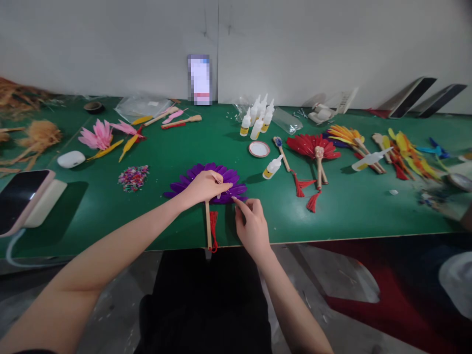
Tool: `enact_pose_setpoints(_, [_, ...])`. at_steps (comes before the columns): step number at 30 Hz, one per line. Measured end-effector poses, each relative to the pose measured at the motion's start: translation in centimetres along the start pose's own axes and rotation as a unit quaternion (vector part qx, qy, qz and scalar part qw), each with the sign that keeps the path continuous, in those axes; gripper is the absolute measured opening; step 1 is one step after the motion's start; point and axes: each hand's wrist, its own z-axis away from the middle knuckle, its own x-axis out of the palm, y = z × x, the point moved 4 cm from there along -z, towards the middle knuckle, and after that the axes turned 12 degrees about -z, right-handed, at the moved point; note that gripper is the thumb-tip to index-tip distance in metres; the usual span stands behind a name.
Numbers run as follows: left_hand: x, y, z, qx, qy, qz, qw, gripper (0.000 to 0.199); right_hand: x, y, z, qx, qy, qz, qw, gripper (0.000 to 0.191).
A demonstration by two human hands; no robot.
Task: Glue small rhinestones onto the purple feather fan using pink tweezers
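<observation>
A purple feather fan lies on the green table in front of me, its wooden handle pointing toward me with a red tassel beside it. My left hand is over the middle of the feathers, fingers closed in a pinch; what they hold is too small to make out. At the fan's right lower edge, my right hand has thumb and forefinger pressed together at the feather tips. Whether it grips a feather or a tiny piece cannot be seen. Small pale specks dot the feathers.
Colourful sequins are heaped left of the fan. A glue bottle and a small dish stand to the right, several more bottles behind. Further right lies a red feather fan. A phone rests at left.
</observation>
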Motion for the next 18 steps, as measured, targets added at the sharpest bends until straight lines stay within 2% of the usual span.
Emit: enact_pose_setpoints(18, [-0.72, -0.15, 0.26, -0.009, 0.004, 0.040, 0.999, 0.029, 0.42, 0.28, -0.03, 0.008, -0.006, 0.011, 1.000, 0.042])
